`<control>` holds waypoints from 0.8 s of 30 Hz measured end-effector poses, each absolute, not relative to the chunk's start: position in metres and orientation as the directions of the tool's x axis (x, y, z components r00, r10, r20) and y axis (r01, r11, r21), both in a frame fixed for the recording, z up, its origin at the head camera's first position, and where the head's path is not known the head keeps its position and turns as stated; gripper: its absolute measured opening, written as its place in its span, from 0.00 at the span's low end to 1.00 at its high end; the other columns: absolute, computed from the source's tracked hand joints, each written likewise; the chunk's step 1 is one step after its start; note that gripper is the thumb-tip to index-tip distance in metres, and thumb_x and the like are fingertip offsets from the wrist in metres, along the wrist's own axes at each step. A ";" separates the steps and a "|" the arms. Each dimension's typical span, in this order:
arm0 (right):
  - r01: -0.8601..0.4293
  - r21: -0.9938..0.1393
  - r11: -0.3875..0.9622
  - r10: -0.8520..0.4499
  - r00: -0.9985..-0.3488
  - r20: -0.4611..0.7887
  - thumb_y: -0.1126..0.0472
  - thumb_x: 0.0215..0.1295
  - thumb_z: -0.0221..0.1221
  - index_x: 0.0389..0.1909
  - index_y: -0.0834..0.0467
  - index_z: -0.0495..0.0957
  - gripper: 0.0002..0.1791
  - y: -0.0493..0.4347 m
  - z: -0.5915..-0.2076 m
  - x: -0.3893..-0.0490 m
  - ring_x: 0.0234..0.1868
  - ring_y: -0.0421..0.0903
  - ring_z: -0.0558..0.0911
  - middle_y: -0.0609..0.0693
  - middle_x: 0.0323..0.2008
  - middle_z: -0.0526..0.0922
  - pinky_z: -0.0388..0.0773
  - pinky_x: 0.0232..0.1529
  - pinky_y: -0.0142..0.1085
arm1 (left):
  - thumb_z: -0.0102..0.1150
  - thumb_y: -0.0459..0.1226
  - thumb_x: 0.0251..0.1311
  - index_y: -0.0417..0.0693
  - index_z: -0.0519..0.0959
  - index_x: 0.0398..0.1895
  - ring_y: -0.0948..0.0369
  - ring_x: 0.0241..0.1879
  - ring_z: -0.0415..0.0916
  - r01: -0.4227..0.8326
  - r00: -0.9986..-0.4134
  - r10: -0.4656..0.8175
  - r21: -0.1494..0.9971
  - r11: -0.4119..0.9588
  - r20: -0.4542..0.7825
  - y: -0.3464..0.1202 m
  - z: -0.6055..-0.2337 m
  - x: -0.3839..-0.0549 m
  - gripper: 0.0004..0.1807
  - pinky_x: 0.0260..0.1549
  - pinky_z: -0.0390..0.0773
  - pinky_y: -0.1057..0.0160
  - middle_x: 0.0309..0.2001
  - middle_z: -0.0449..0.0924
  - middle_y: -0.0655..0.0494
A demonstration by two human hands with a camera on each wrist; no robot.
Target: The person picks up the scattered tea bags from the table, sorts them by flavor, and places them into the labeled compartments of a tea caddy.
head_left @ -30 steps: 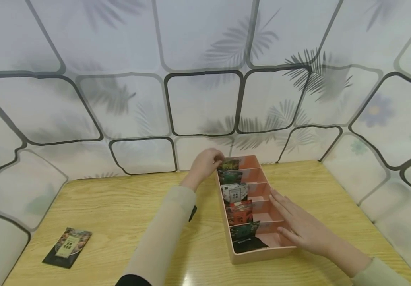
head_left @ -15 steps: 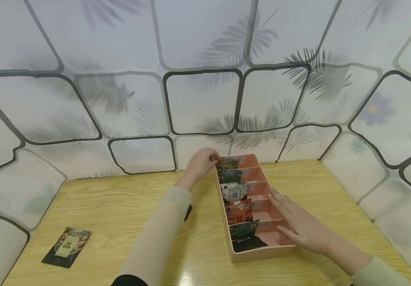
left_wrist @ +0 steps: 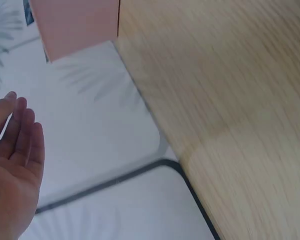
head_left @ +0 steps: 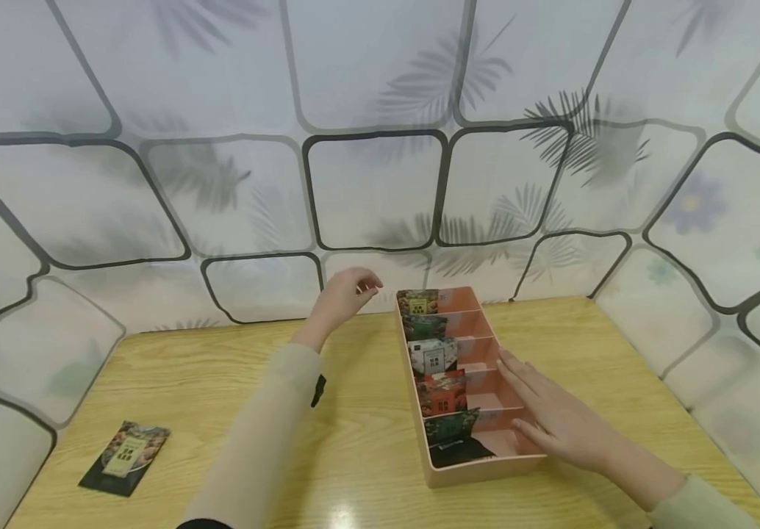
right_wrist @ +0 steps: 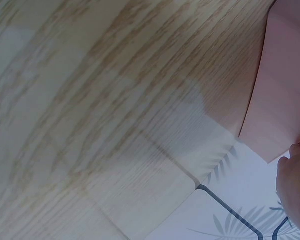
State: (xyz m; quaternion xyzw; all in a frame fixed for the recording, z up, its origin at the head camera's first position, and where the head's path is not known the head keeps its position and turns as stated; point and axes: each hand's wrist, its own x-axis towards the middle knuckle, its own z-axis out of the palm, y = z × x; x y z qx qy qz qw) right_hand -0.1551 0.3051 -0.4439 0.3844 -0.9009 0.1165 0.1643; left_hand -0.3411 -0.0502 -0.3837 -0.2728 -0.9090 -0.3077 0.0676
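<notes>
A pink divided box (head_left: 425, 470) stands on the table, its compartments running from near to far. Printed packets stand along its left side: a yellow-green packet (head_left: 418, 303) in the farthest compartment, then a green one (head_left: 425, 325), a white one (head_left: 434, 358), a red one (head_left: 442, 394), and dark green and black packets (head_left: 453, 433) in the nearest. My left hand (head_left: 345, 295) is in the air left of the box's far end, fingers loosely bent and holding nothing. My right hand (head_left: 561, 422) rests on the box's right rim, fingers extended.
A loose dark packet (head_left: 125, 458) with a pale green label lies on the wooden table (head_left: 221, 397) at the left. A patterned curtain (head_left: 380, 191) rises behind the table and along both sides.
My left hand has let go of the yellow-green packet in the farthest compartment and moved left, away from the box. My right hand has stayed on the rim.
</notes>
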 end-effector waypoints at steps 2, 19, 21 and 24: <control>-0.731 -0.079 0.678 -0.655 -0.650 0.385 0.55 0.61 0.58 0.70 0.67 0.52 0.41 0.305 -0.444 -0.155 0.70 0.59 0.57 0.65 0.70 0.54 0.39 0.73 0.33 | 0.56 0.36 0.64 0.46 0.81 0.44 0.59 0.38 0.77 0.533 -0.844 0.463 0.529 0.660 0.273 -0.062 -0.381 -0.341 0.09 0.40 0.78 0.59 0.40 0.81 0.53; -0.722 -0.067 0.689 -0.654 -0.659 0.372 0.51 0.65 0.55 0.71 0.67 0.52 0.40 0.305 -0.443 -0.154 0.71 0.58 0.57 0.64 0.71 0.53 0.38 0.73 0.32 | 0.56 0.36 0.64 0.41 0.79 0.47 0.54 0.41 0.76 0.436 -0.888 0.436 0.572 0.694 0.148 -0.166 -0.375 -0.326 0.11 0.41 0.76 0.53 0.40 0.80 0.49; -0.722 -0.068 0.688 -0.655 -0.659 0.371 0.51 0.66 0.54 0.71 0.67 0.52 0.39 0.305 -0.443 -0.154 0.71 0.58 0.56 0.64 0.71 0.53 0.38 0.73 0.32 | 0.55 0.37 0.65 0.41 0.79 0.48 0.53 0.42 0.76 0.416 -0.896 0.423 0.579 0.701 0.131 -0.176 -0.375 -0.323 0.12 0.41 0.76 0.53 0.41 0.80 0.48; -0.723 -0.064 0.688 -0.657 -0.658 0.368 0.50 0.67 0.53 0.70 0.67 0.52 0.39 0.305 -0.443 -0.154 0.71 0.58 0.56 0.65 0.71 0.53 0.38 0.73 0.32 | 0.55 0.37 0.65 0.41 0.79 0.48 0.53 0.43 0.76 0.389 -0.909 0.399 0.586 0.711 0.119 -0.190 -0.376 -0.319 0.12 0.41 0.77 0.53 0.42 0.80 0.48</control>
